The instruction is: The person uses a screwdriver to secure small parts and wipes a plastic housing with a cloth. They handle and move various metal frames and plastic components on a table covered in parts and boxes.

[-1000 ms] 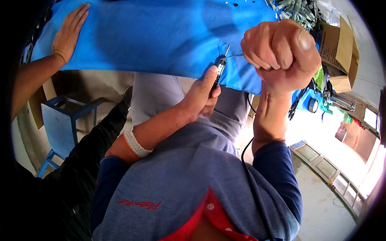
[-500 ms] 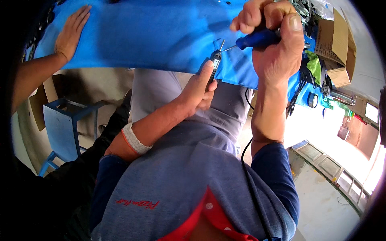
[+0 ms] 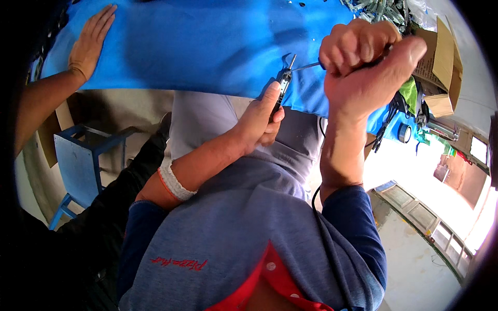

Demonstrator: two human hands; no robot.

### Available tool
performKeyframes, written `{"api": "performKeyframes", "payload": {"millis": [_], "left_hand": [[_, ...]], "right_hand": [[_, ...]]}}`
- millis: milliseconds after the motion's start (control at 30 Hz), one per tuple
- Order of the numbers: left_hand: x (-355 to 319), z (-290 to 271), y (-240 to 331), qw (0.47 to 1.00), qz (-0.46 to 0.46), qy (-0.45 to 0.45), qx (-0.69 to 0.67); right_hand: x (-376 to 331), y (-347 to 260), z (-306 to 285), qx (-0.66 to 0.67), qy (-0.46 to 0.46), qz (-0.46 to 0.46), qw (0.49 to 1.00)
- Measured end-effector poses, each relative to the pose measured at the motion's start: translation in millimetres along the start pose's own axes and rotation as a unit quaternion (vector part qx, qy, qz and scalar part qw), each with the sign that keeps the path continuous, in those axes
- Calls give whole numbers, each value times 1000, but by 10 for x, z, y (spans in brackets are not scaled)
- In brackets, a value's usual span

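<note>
The right hand (image 3: 363, 65), its fingers partly uncurled half a second ago, is now closed around the handle of a blue-handled, thin metal-shafted screwdriver (image 3: 307, 67), which suggests a fresh grip for turning. The left hand (image 3: 259, 122) stays clamped on a slim, black-and-pale, rod-tipped device (image 3: 284, 89) at the near edge of the bright blue cloth (image 3: 181, 46). The screwdriver points at the device's far end; whether it is seated there is too small to tell.

We saw blue cloth (image 3: 181, 46), a black-and-silver device (image 3: 283, 86), a white armband (image 3: 177, 182) edged orange and, far right, a brown carton (image 3: 444, 58).
</note>
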State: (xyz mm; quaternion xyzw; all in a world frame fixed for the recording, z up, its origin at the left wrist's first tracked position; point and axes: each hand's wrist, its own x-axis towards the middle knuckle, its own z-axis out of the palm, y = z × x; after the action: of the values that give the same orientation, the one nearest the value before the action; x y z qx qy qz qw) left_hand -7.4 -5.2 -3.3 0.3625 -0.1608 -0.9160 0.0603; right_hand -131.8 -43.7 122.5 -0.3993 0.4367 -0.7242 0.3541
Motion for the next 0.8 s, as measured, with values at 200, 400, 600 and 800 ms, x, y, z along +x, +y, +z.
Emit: {"api": "performKeyframes", "payload": {"millis": [200,400,600,800], "left_hand": [[-11,-3,-5,1000,-7,0,-14],[-52,24,-12,1000,9,-1,-18],[-531,16,729,451,387,-98,798],[-370,187,732,437,267,-107,852]], "right_hand": [[163,9,-106,6,-186,35,982],[310,22,-230,105,-389,26,915],[368,23,-377,107,-373,63,919],[151,-20,-253,79,-220,44,971]]}}
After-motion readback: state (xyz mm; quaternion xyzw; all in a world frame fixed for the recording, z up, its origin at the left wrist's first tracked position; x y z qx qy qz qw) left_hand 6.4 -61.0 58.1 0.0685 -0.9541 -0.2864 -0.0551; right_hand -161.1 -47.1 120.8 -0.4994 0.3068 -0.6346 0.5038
